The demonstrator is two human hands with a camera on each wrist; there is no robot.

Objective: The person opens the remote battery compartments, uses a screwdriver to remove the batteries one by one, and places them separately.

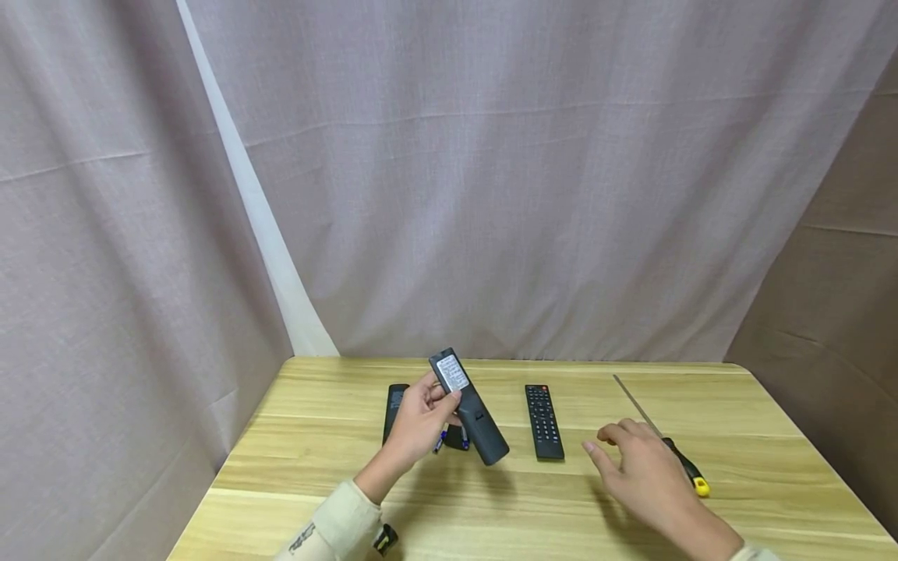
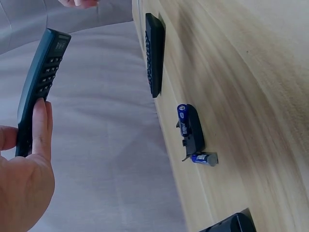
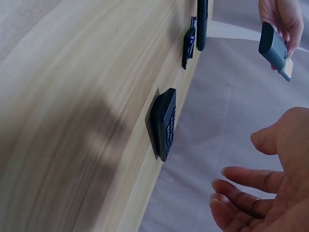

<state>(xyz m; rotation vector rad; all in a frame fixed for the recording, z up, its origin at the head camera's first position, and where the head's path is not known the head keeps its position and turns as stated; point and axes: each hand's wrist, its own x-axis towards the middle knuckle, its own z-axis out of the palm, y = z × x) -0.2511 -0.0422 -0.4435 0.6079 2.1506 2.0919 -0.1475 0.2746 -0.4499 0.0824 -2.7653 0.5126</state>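
My left hand (image 1: 421, 421) grips a dark remote (image 1: 468, 405) lifted off the table, tilted, its back with a white label facing up. In the left wrist view the fingers (image 2: 41, 130) curl round that remote (image 2: 41, 77) on its button side. My right hand (image 1: 634, 460) hovers open and holds nothing, its fingers spread (image 3: 251, 181) near a second black remote (image 1: 543, 421) that lies buttons up. A third remote (image 1: 395, 405) lies behind the left hand, partly hidden. A loose battery cover (image 2: 194, 128) and two blue batteries (image 2: 204, 158) lie under the held remote.
A screwdriver (image 1: 691, 471) with a black and yellow handle lies just right of my right hand, its shaft pointing to the far edge. The wooden table (image 1: 772, 436) is ringed by grey curtains (image 1: 491, 195) at the back and both sides.
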